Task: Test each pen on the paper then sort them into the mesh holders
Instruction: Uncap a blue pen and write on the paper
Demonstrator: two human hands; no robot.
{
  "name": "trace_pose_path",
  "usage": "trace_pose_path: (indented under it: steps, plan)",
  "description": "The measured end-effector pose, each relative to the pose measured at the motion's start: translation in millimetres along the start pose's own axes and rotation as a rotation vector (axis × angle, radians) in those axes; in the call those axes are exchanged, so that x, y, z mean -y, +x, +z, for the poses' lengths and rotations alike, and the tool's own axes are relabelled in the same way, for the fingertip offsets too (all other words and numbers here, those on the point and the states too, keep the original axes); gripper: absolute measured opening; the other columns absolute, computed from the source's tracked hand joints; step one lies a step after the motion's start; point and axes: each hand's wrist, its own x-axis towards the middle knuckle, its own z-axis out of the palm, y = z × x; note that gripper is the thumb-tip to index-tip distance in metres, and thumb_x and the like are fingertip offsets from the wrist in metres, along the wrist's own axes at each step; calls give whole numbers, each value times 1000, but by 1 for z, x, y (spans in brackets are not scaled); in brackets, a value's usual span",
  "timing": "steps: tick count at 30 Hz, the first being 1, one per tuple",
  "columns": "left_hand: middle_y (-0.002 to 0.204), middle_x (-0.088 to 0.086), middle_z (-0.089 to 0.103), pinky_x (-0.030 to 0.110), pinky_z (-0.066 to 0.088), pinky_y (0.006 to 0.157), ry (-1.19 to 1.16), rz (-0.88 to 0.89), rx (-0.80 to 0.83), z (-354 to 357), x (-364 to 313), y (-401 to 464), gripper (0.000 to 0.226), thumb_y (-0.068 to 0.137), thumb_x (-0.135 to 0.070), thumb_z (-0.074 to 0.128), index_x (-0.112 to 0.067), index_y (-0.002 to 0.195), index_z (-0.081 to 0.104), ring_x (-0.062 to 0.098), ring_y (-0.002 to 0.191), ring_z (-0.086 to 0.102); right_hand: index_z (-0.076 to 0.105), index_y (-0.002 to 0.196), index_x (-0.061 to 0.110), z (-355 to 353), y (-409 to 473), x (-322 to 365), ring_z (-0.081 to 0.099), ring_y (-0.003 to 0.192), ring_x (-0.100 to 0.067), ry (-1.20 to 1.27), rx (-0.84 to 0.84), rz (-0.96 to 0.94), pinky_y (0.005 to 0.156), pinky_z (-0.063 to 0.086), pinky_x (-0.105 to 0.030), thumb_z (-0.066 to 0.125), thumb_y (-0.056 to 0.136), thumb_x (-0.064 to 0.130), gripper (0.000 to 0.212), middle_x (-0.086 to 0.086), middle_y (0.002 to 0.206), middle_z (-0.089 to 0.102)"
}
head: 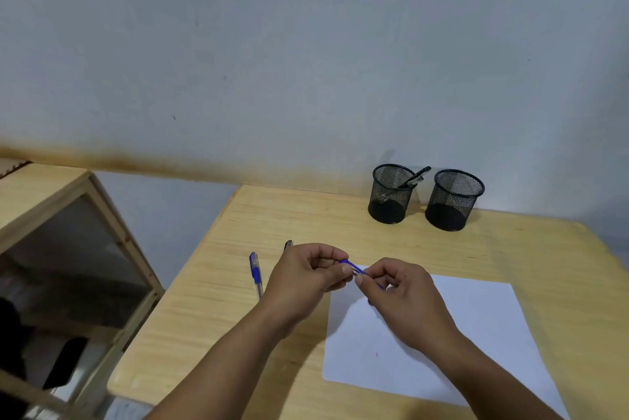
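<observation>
1. The forearms are seen nearest, reaching in over the wooden worktop [340,215].
2. A white paper [476,327] is laid flat on the worktop, under the right hand [405,300].
3. Two mesh holders are stood at the back, just beside each other — the left holder [389,195] is loaded with a dark pen [417,176], leaning.
4. A blue pen [352,266] is pinched between both hands above the paper's corner — the grip of the left hand [306,273] is closed on one end, the right on the other.
5. Another blue pen [256,273] is left lying on the worktop, left of the hands.
</observation>
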Motion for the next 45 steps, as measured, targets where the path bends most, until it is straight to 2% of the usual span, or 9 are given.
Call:
trace_pose_path:
  steps: [5,9,14,17,21,31,34,42,45]
  plan:
    - [85,14,75,29,59,80,-43,10,-27,-3,0,2,11,86,0,71,-6,95,72,24,85,74,65,71,24,6,1,0,43,50,-10,10,5,35,52,36,-27,71,86,37,21,10,52,52]
    - [79,3,74,29,58,81,-1,21,-87,-10,3,12,12,87,-8,72,-14,96,76,23,85,73,67,77,32,6,3,-6,63,61,-19,18,36,69,59,46,-31,69,87,35,11,1,67,68]
    - [97,-18,68,2,42,61,414,48,-154,-18,16,31,21,92,-18,63,-26,107,75,-10,74,60,67,112,30,4,-2,-16,66,70,-13,166,12,180,72,59,-37,51,98,15,27,4,94,73]
    - [101,-11,70,-5,37,61,611,56,-124,-16,23,37,31,91,-12,56,-21,117,70,-6,84,58,65,116,31,2,-4,-20,72,74,-20,296,-23,211,79,62,-50,60,95,11,29,-4,95,73]
    - [78,-14,66,13,46,71,752,82,-146,-13,28,39,30,91,-14,58,-19,119,67,5,89,62,71,104,27,-2,-7,-25,74,73,-28,355,-74,224,78,62,-48,68,91,11,21,-12,88,72]
    - [81,0,72,34,53,82,883,172,-154,-13,33,28,18,92,-23,55,-15,99,69,17,83,66,78,95,22,-2,-10,-32,75,96,-26,588,-73,320,94,56,-41,55,98,9,27,-9,104,77]
    - [111,-10,67,25,47,90,859,264,-149,-12,40,8,28,94,-31,57,-23,119,68,8,105,59,74,106,25,-4,-13,-34,74,101,-19,508,-47,194,92,57,-31,62,93,2,29,-3,106,77]
    - [122,-16,58,17,34,92,980,453,63,-13,75,-41,52,86,-56,55,-27,129,61,5,114,44,73,98,28,2,11,-37,72,89,-18,361,-236,168,81,58,-30,69,90,21,11,1,90,76]
    - [119,-10,60,26,43,91,1002,482,81,-14,82,-40,49,83,-55,60,-24,121,65,12,112,48,71,98,27,7,21,-34,71,90,-14,330,-223,155,80,56,-24,68,91,17,12,2,92,75]
